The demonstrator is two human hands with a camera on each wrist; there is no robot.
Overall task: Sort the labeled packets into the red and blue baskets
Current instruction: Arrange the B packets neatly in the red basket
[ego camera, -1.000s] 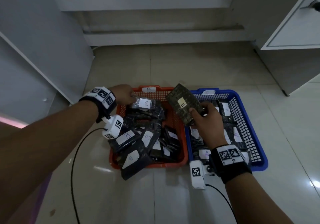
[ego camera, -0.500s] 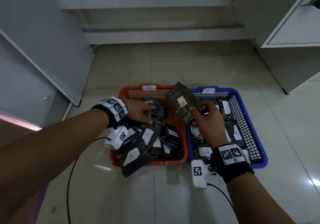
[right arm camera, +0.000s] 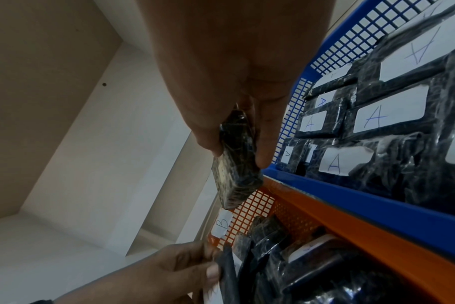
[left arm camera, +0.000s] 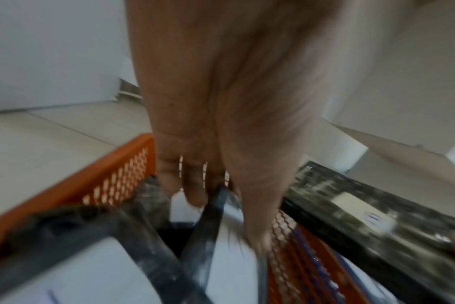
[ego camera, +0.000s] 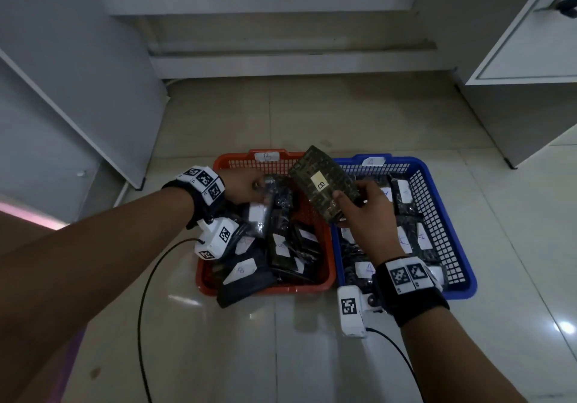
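Observation:
My right hand [ego camera: 359,206] grips a dark packet labeled B [ego camera: 324,189], held tilted above the rims where the two baskets meet; in the right wrist view the same packet [right arm camera: 234,164] sits pinched between thumb and fingers. The red basket [ego camera: 237,160], tagged B, holds several dark packets with white labels. Inside it my left hand [ego camera: 246,189] pinches a black packet [left arm camera: 208,218] standing on edge. The blue basket [ego camera: 437,178], tagged A, holds several packets labeled A [right arm camera: 374,117].
Both baskets sit side by side on a pale tiled floor [ego camera: 312,356]. One black packet [ego camera: 246,287] hangs over the red basket's near rim. White cabinet panels [ego camera: 78,90] stand to the left and at the right [ego camera: 530,43]. Cables trail from my wrist cameras.
My left hand moved from the red basket's far left rim down into the basket and took hold of a packet. My right hand kept the B packet almost still.

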